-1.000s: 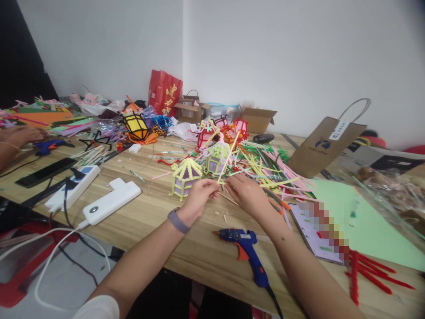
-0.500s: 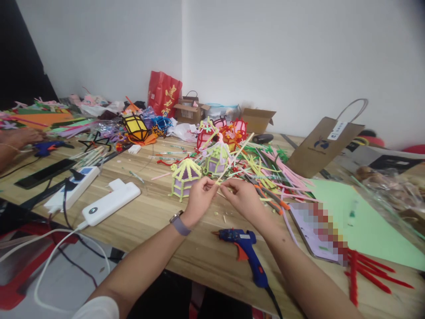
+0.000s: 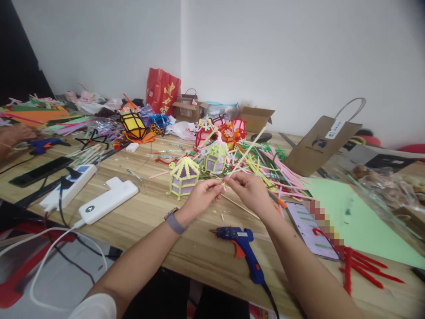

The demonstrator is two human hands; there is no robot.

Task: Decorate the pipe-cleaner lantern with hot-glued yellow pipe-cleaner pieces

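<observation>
My left hand (image 3: 205,195) is closed in a pinch, its fingertips close to those of my right hand (image 3: 249,189). A tiny pale yellow and pink piece (image 3: 224,184) shows between the fingertips; its kind is unclear. From my right hand's closed fingers a long pale stick (image 3: 249,150) slants up and away. A second thin stick (image 3: 241,207) runs beneath that hand. Just beyond my left hand stands a yellow pipe-cleaner lantern (image 3: 183,178) with purple panels. Another yellow-green lantern (image 3: 215,157) with a pink top is behind it. A blue glue gun (image 3: 244,248) lies nearer me.
Pipe cleaners (image 3: 275,164) are heaped behind my right hand, with orange-handled pliers or scissors (image 3: 278,200) partly hidden. A phone (image 3: 307,226) and green sheet (image 3: 361,221) lie right. A power bank (image 3: 109,201) and power strip (image 3: 69,186) sit left. Another person's hand (image 3: 16,135) is far left.
My right hand has shifted right, slightly away from my left, carrying the long stick along. The second thin stick now shows below it. The view has moved slightly.
</observation>
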